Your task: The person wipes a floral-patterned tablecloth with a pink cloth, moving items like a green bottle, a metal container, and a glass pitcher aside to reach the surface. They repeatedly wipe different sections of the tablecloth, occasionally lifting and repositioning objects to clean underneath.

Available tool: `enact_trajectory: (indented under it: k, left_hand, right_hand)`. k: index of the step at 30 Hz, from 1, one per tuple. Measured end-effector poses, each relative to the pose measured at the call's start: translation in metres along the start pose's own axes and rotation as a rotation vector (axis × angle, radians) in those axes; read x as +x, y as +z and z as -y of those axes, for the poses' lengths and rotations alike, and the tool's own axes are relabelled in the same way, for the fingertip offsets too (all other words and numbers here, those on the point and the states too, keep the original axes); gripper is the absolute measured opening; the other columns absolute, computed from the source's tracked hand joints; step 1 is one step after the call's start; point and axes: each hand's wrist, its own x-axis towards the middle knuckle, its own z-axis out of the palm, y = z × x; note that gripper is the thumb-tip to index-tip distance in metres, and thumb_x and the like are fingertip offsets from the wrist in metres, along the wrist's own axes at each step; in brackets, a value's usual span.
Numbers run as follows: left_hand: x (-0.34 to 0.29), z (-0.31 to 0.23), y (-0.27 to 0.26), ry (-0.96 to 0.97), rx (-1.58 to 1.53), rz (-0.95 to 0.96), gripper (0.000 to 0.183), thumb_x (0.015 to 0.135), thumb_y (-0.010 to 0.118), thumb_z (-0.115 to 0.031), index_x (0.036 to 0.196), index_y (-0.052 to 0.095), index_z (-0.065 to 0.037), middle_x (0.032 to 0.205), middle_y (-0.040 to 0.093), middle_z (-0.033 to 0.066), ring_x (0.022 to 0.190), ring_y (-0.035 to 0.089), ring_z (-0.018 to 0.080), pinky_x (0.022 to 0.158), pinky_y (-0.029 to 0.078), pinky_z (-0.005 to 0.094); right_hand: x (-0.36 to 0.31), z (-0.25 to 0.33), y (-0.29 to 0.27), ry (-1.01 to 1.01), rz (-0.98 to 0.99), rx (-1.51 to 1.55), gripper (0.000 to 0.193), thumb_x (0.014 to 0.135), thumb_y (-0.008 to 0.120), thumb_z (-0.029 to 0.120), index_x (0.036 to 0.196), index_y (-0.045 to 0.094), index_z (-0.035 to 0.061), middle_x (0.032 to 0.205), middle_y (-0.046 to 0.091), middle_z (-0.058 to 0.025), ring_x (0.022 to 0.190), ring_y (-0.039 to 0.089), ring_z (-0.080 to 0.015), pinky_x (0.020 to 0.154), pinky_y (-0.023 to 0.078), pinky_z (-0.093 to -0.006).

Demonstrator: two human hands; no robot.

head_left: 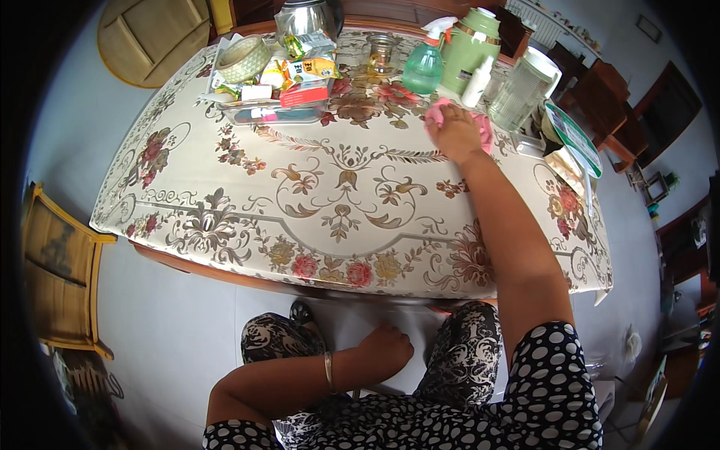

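Note:
My right hand [456,135] is stretched out over the far right part of the table, pressing a pink cloth [486,133] against the flowered tablecloth [337,195]. Parts of the cloth stick out around the fingers and the wrist side. Just beyond it are a white bottle [477,82], a green spray bottle [424,69] and a large green thermos [470,49]. To its right stands a clear pitcher [523,90] with a white lid and handle. My left hand [384,351] is curled into a fist above my lap, with nothing visible in it.
At the far left, a clear tray [277,114] holds snack packets, a red box and a roll of tape [241,60]. Behind are a metal kettle [306,21] and a glass jar [382,54]. A green-rimmed fan [574,139] lies at the right edge. A wooden chair [64,262] stands left.

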Motion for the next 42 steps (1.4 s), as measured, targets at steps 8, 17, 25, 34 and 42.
enact_trajectory:
  k: [8, 17, 25, 34, 42]
  left_hand:
    - [0.003, 0.003, -0.003, -0.016, -0.009, 0.060, 0.007, 0.074, 0.057, -0.013, 0.077, 0.062, -0.009, 0.074, 0.061, 0.0036, 0.076, 0.060, 0.0210, 0.071, 0.045, 0.0381]
    - [0.010, 0.010, -0.003, -0.076, 0.000, 0.153, 0.011, 0.074, 0.062, -0.020, 0.075, 0.064, -0.010, 0.080, 0.064, 0.0065, 0.078, 0.062, 0.0231, 0.076, 0.046, 0.0395]
    - [0.007, 0.012, -0.008, -0.054, -0.016, 0.076, 0.016, 0.074, 0.065, -0.024, 0.079, 0.063, -0.008, 0.080, 0.062, 0.0071, 0.081, 0.061, 0.0236, 0.077, 0.045, 0.0389]
    - [0.000, 0.014, 0.004, -0.069, -0.036, -0.064, 0.011, 0.072, 0.060, -0.020, 0.075, 0.061, -0.009, 0.074, 0.060, 0.0063, 0.076, 0.059, 0.0224, 0.074, 0.045, 0.0385]
    - [0.005, 0.026, 0.003, -0.159, -0.047, -0.045, 0.016, 0.073, 0.061, -0.022, 0.076, 0.067, -0.007, 0.084, 0.066, 0.0122, 0.087, 0.064, 0.0280, 0.081, 0.048, 0.0433]
  right_hand:
    - [0.019, 0.144, -0.016, -0.187, 0.297, 0.144, 0.057, 0.092, 0.040, 0.045, 0.130, 0.049, 0.0036, 0.137, 0.047, -0.0137, 0.129, 0.040, -0.0282, 0.108, 0.027, -0.0446]
    - [-0.073, 0.203, -0.093, -0.478, 0.314, 0.192, 0.064, 0.092, 0.043, 0.046, 0.135, 0.041, -0.0004, 0.144, 0.036, -0.0192, 0.132, 0.033, -0.0333, 0.110, 0.023, -0.0492]
    - [-0.072, 0.090, -0.083, -0.369, 0.239, 0.285, 0.059, 0.092, 0.045, 0.045, 0.131, 0.046, -0.0004, 0.138, 0.043, -0.0193, 0.131, 0.036, -0.0344, 0.109, 0.028, -0.0454]
    - [-0.008, 0.018, -0.019, -0.151, 0.135, 0.005, 0.065, 0.092, 0.042, 0.047, 0.126, 0.047, -0.0086, 0.130, 0.051, -0.0249, 0.125, 0.044, -0.0347, 0.107, 0.029, -0.0412]
    - [-0.010, 0.004, 0.024, -0.007, 0.111, -0.127, 0.064, 0.091, 0.043, 0.048, 0.133, 0.046, 0.0014, 0.140, 0.043, -0.0191, 0.130, 0.038, -0.0360, 0.107, 0.028, -0.0485]
